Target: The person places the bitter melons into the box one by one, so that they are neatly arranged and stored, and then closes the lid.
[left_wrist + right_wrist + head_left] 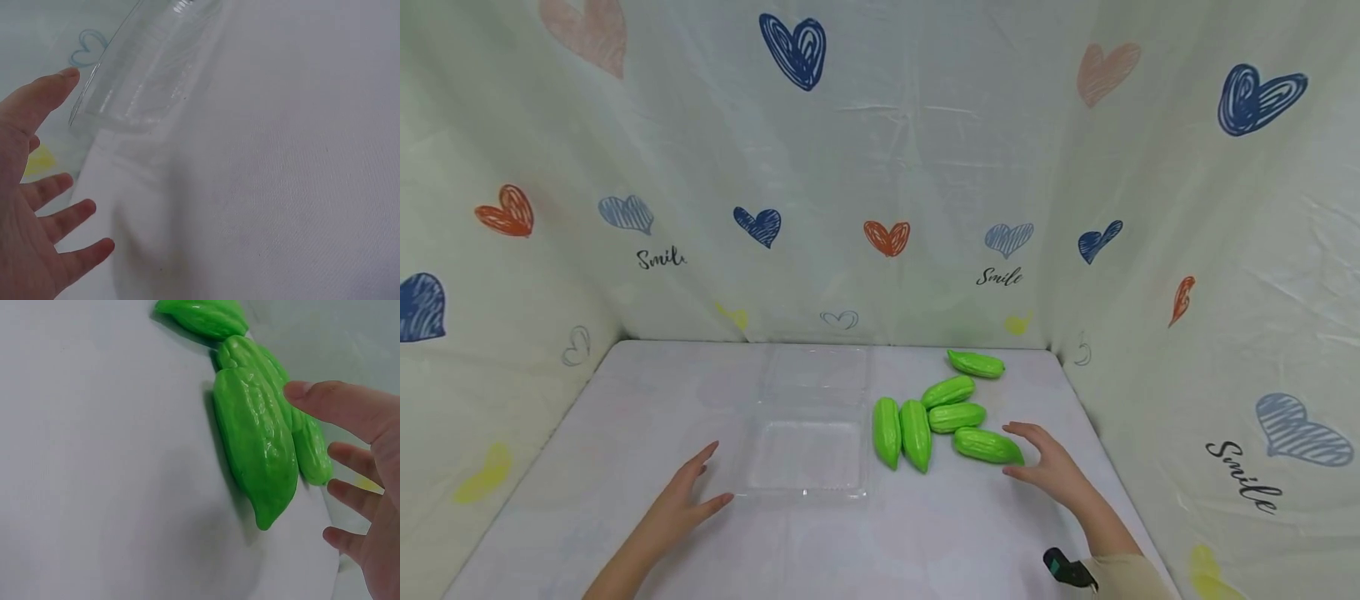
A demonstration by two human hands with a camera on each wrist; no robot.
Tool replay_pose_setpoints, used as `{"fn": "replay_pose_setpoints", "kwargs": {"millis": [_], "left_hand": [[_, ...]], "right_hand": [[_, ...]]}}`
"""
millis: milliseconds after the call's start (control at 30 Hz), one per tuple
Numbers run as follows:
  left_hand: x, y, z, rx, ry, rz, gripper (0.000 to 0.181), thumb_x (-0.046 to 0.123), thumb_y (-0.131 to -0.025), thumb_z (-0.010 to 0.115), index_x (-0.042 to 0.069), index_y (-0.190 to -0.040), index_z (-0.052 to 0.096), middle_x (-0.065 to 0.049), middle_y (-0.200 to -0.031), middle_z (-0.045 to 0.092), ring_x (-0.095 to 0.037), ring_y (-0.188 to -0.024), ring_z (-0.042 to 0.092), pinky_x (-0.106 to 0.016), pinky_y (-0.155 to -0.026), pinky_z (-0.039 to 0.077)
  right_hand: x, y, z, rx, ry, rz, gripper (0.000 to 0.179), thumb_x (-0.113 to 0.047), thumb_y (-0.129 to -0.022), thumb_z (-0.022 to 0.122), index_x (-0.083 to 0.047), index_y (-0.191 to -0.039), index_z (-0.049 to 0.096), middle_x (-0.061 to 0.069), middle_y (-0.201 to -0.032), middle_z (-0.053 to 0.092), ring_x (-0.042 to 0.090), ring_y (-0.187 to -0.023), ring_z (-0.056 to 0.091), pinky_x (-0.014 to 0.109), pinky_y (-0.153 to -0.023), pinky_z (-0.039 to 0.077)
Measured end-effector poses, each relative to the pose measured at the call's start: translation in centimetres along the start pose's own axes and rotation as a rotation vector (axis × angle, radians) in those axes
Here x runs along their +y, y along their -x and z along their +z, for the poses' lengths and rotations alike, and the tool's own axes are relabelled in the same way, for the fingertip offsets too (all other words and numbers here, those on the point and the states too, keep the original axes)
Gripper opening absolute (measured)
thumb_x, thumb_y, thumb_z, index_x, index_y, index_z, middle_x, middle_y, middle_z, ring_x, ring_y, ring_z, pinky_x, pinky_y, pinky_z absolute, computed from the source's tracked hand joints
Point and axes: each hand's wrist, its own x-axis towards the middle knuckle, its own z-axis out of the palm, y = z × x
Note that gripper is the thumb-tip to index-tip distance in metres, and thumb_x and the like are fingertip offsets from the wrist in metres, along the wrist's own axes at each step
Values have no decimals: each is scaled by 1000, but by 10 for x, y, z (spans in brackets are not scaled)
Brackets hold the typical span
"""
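Observation:
My left hand [673, 508], fingers spread and holding nothing, hovers by the near left corner of a clear plastic box [741, 454]. The box's lid [816, 375] lies folded back behind it. At the right, my right hand [1052, 467] is held with thumb and fingers apart near the tapered end of the nearest green bitter melon [987, 446]. In the right wrist view, that bitter melon [256, 437] lies on the cloth, and the hand [375, 475] appears beside it with nothing in its grasp. Several more bitter melons [916, 433] lie between the box and this hand.
A white cloth covers the table [925, 542]. The farthest bitter melon [976, 364] lies near the back edge. Curtains [910, 167] printed with hearts stand behind and on both sides. A dark device [1067, 571] is on my right wrist.

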Motion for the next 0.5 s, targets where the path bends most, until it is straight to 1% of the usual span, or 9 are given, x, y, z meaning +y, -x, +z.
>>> {"fn": "replay_pose_setpoints", "kwargs": {"millis": [33,167,233,367,500], "left_hand": [[0,-1,1,-12,23,-15,88,26,-85,77,-4,-149,24,-34,-147,28,-56,-124,39,-68,-95,35],[-1,-4,4,-60,130,-64,87,23,-87,74,-3,-150,20,-34,-150,22,-57,-128,34,-66,-93,38],[-1,-5,6,-74,154,-89,87,24,-88,73,-3,-151,19,-34,-151,20,-56,-130,32,-65,-95,37],[-4,-5,10,-65,192,-98,86,23,-89,72,-3,-151,18,-34,-151,20,-55,-131,32,-64,-98,35],[-7,-5,14,-58,218,-122,85,24,-90,71,1,-152,18,-32,-152,23,-52,-131,34,-60,-99,37]], "right_hand": [[0,-2,1,-3,-3,1,63,-13,-76,84,-5,-133,57,21,-138,49,45,-130,39,63,-101,34],[1,-11,2,-42,-22,10,56,-11,-75,84,-5,-126,62,21,-135,52,46,-128,41,62,-101,33],[2,-16,3,-65,-31,28,53,-9,-75,84,-6,-124,64,20,-135,53,45,-129,41,62,-101,33],[4,-24,6,-114,-63,47,48,-8,-76,83,-7,-121,66,18,-134,54,44,-128,42,63,-101,32],[8,-32,8,-153,-73,21,45,-6,-76,82,-7,-118,67,19,-132,55,44,-128,42,64,-101,32]]}}
